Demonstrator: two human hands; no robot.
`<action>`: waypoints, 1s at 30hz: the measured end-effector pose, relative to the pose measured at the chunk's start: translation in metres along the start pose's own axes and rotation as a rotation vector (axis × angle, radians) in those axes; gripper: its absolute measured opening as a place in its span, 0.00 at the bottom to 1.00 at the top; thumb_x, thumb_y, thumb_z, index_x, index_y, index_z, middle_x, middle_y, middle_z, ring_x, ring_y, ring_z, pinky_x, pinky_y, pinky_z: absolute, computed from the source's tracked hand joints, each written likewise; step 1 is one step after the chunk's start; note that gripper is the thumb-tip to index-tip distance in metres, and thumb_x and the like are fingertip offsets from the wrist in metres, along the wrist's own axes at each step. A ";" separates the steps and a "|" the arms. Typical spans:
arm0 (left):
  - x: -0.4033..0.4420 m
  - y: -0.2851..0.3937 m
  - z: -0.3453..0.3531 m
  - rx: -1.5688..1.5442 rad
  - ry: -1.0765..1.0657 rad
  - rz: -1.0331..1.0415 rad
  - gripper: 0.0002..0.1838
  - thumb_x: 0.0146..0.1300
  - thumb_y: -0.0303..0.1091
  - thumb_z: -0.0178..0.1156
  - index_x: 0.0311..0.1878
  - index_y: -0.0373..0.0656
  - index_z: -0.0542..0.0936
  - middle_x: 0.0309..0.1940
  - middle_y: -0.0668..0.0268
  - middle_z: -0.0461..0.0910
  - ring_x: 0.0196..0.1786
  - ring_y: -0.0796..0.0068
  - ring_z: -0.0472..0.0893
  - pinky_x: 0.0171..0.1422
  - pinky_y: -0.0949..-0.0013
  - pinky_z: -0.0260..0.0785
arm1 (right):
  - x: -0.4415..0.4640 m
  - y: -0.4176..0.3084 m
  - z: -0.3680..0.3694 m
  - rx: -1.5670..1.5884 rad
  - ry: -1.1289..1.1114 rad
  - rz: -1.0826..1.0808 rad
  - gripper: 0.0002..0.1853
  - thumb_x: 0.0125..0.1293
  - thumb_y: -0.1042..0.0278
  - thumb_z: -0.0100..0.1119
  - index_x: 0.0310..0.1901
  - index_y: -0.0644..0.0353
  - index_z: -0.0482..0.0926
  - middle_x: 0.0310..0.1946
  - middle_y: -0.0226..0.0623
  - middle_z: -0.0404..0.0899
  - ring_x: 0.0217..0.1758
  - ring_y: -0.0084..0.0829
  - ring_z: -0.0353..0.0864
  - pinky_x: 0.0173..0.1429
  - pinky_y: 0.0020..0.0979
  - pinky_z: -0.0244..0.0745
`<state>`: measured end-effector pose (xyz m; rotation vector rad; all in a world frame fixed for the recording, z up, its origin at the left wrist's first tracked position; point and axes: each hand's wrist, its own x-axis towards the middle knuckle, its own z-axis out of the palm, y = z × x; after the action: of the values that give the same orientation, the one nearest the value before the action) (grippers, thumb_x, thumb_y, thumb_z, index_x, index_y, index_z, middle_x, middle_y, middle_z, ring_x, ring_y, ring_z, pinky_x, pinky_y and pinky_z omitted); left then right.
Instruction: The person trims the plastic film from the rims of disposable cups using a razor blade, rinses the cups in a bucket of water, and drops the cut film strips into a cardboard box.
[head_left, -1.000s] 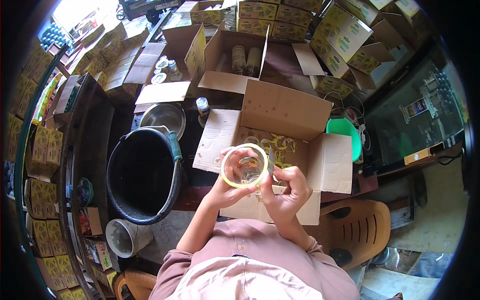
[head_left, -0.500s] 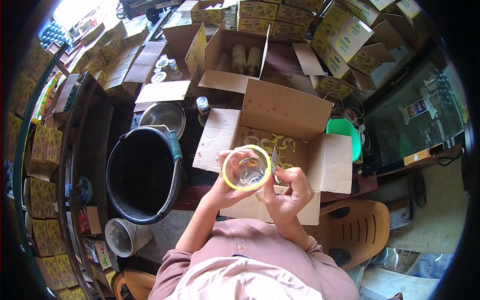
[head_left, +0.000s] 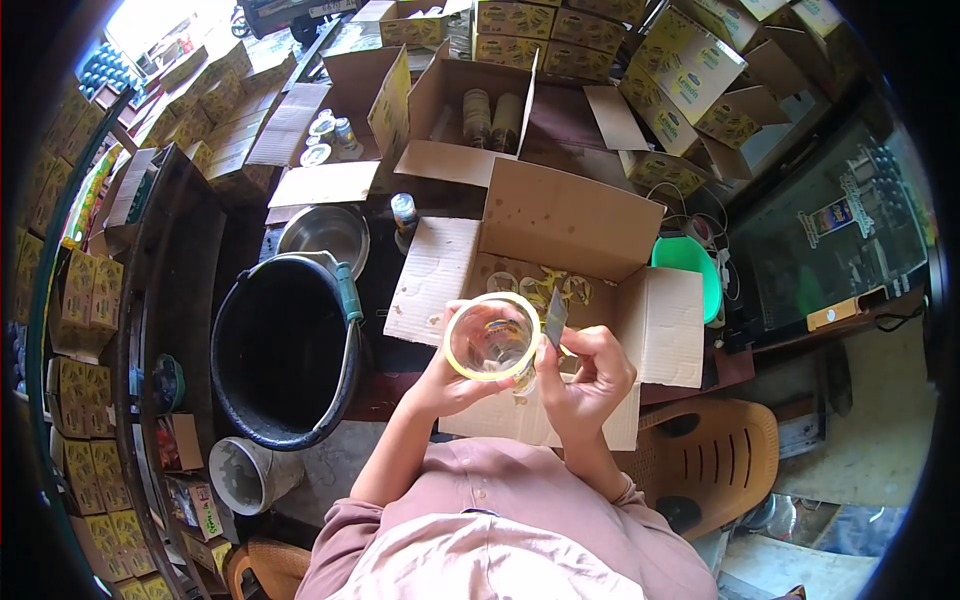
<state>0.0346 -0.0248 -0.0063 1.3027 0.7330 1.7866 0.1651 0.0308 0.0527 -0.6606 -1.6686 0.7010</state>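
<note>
My left hand (head_left: 447,384) is wrapped round a clear plastic cup (head_left: 492,352) with a yellow rim, its mouth turned up toward me. Printing shows through the cup's wall. In my right hand (head_left: 588,378), a thin flat grey blade (head_left: 556,318) is pinched between thumb and fingers, pointing up just right of the rim. Both hands are above the near side of an open cardboard box (head_left: 570,215). Inside the box lie curled yellow strips (head_left: 577,290) and what look like clear round cups, partly hidden by my hands.
Left of the box stand a black bucket (head_left: 228,350) with a handle and a metal basin (head_left: 357,240). A small bottle (head_left: 404,212) is by the box's left flap. To the right are a green basin (head_left: 687,275) and a brown plastic chair (head_left: 740,440). More open cartons (head_left: 455,165) stand behind.
My right hand and the blade have shifted slightly right, away from the cup's rim, and the blade shows more of its flat side. The cup has tilted a little in my left hand.
</note>
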 end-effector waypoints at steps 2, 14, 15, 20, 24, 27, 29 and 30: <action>0.002 0.004 0.004 -0.125 0.018 -0.009 0.39 0.50 0.24 0.63 0.64 0.43 0.53 0.57 0.59 0.58 0.61 0.66 0.62 0.62 0.60 0.60 | -0.001 -0.001 0.000 -0.007 -0.006 -0.031 0.08 0.45 0.82 0.64 0.28 0.65 0.76 0.22 0.33 0.74 0.23 0.19 0.72 0.24 0.19 0.63; 0.004 0.009 0.012 -0.108 0.100 -0.111 0.36 0.54 0.24 0.55 0.65 0.40 0.49 0.57 0.55 0.59 0.62 0.65 0.60 0.66 0.60 0.51 | 0.000 -0.015 -0.003 -0.115 -0.027 -0.001 0.07 0.44 0.81 0.64 0.26 0.64 0.77 0.21 0.38 0.77 0.22 0.25 0.77 0.25 0.22 0.68; 0.005 0.009 0.013 -0.089 0.097 -0.104 0.36 0.55 0.23 0.55 0.65 0.40 0.49 0.57 0.55 0.59 0.62 0.65 0.60 0.65 0.60 0.51 | 0.000 -0.015 -0.003 -0.115 -0.034 0.004 0.07 0.44 0.81 0.64 0.26 0.64 0.77 0.21 0.38 0.77 0.22 0.25 0.77 0.25 0.22 0.69; 0.003 0.006 0.013 -0.037 0.102 -0.099 0.36 0.54 0.21 0.57 0.64 0.40 0.50 0.56 0.55 0.59 0.62 0.65 0.61 0.64 0.60 0.53 | 0.000 -0.015 0.000 -0.122 -0.028 -0.034 0.07 0.43 0.81 0.64 0.26 0.64 0.76 0.22 0.38 0.78 0.22 0.26 0.77 0.26 0.22 0.71; 0.002 0.002 0.008 0.142 0.082 -0.056 0.36 0.52 0.21 0.60 0.62 0.39 0.52 0.55 0.55 0.59 0.61 0.66 0.62 0.63 0.61 0.56 | 0.001 -0.013 0.000 -0.218 -0.013 -0.126 0.08 0.43 0.80 0.65 0.26 0.63 0.76 0.22 0.38 0.78 0.22 0.27 0.78 0.27 0.23 0.71; 0.003 0.006 0.005 0.283 0.054 -0.027 0.36 0.51 0.22 0.62 0.60 0.39 0.53 0.55 0.55 0.59 0.59 0.66 0.64 0.61 0.63 0.59 | 0.002 -0.010 0.000 -0.224 -0.018 -0.127 0.08 0.43 0.80 0.65 0.26 0.63 0.76 0.22 0.38 0.78 0.22 0.27 0.78 0.27 0.23 0.71; 0.001 0.007 0.002 0.376 0.044 -0.037 0.36 0.51 0.22 0.62 0.60 0.38 0.53 0.55 0.55 0.59 0.58 0.66 0.66 0.60 0.64 0.60 | 0.003 -0.009 0.001 -0.227 -0.015 -0.128 0.08 0.43 0.80 0.65 0.27 0.63 0.76 0.22 0.38 0.77 0.22 0.27 0.78 0.27 0.24 0.71; 0.001 0.008 0.002 0.406 0.042 -0.044 0.36 0.51 0.22 0.62 0.60 0.38 0.53 0.55 0.56 0.60 0.57 0.66 0.66 0.59 0.65 0.61 | 0.003 -0.008 0.001 -0.229 -0.013 -0.129 0.08 0.43 0.80 0.65 0.27 0.63 0.76 0.22 0.38 0.77 0.22 0.28 0.78 0.27 0.24 0.71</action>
<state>0.0341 -0.0282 0.0011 1.4970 1.1844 1.6883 0.1631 0.0276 0.0604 -0.7026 -1.8024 0.4259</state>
